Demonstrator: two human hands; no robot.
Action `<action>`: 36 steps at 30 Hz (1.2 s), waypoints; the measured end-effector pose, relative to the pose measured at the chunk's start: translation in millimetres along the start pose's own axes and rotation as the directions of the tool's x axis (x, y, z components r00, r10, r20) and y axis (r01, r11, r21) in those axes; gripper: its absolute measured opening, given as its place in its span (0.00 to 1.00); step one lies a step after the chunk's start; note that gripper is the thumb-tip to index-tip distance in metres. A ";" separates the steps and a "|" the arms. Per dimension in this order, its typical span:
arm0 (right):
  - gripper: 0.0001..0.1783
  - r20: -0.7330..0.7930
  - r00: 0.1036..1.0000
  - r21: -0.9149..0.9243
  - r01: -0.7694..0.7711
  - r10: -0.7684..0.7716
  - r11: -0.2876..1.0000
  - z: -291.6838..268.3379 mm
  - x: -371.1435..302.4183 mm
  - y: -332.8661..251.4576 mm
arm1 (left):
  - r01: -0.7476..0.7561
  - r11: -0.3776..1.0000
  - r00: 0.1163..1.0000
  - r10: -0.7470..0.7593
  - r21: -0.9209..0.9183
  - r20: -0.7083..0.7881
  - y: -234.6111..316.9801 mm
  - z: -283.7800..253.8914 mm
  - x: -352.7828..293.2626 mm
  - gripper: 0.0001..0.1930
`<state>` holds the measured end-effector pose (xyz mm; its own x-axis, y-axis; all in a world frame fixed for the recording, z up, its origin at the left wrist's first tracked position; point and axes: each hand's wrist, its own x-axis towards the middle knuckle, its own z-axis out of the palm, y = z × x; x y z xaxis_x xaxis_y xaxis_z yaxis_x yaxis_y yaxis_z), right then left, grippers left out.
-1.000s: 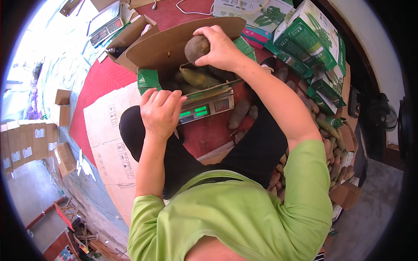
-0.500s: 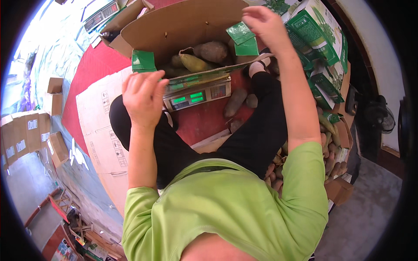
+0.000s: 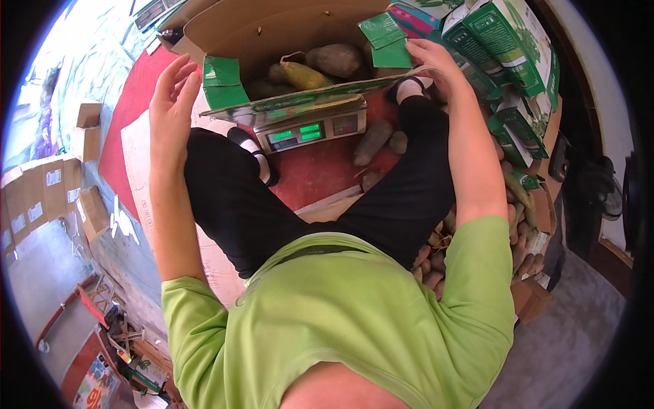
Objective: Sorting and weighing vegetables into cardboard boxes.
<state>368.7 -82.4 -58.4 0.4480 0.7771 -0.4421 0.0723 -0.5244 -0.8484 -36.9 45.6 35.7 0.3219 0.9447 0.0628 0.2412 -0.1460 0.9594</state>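
Between my legs an open cardboard box [image 3: 245, 31] rests on a digital scale [image 3: 300, 135] with lit green displays. Inside lie several large root vegetables, among them a yellow-green one [image 3: 304, 76] and a thick brown one [image 3: 335, 60]. Green flaps stick up at the box's corners, a left flap [image 3: 223, 76] and a right flap [image 3: 385, 35]. My left hand [image 3: 174, 99] is open beside the left flap, holding nothing, its fingers pointing up. My right hand [image 3: 439, 63] is open at the box's right end, fingers beside the right flap; whether it touches the cardboard I cannot tell.
Two brown roots, one a long root [image 3: 372, 143], lie on the red floor covering [image 3: 300, 180] right of the scale. Green-and-white cartons [image 3: 507, 48] stack up at the right, above a heap of tubers [image 3: 521, 238]. A fan [image 3: 603, 187] stands farther right; brown boxes [image 3: 44, 194] are at the left.
My left hand has moved left and up, away from the box's front corner. My right hand has come down and right from above the right flap to the box's right end.
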 end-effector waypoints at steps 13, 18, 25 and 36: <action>0.22 0.010 0.999 0.171 -0.054 0.053 0.984 6.1 9.4 2.1 | 0.501 0.717 0.696 -0.666 0.484 0.267 -49.4 -16.7 56.6 0.32; 0.24 0.046 0.999 0.158 -0.031 0.024 0.987 8.0 25.9 14.5 | 0.584 0.762 0.688 -0.647 0.279 0.328 -64.3 -22.3 60.9 0.27; 0.30 0.072 0.997 0.132 -0.005 -0.004 0.991 19.8 20.1 9.5 | 0.604 0.736 0.658 -0.677 0.305 0.331 -67.8 -13.0 61.0 0.20; 0.22 0.120 0.983 0.357 -0.174 0.140 0.918 24.5 10.1 -29.9 | 0.586 0.802 0.807 -0.566 -0.110 0.171 -47.7 -21.7 64.6 0.22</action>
<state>349.1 -50.3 -44.7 0.3432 0.7324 -0.5881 -0.3298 -0.4923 -0.8055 -47.5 119.9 -0.1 0.2801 0.7942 -0.5393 0.2814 0.4692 0.8371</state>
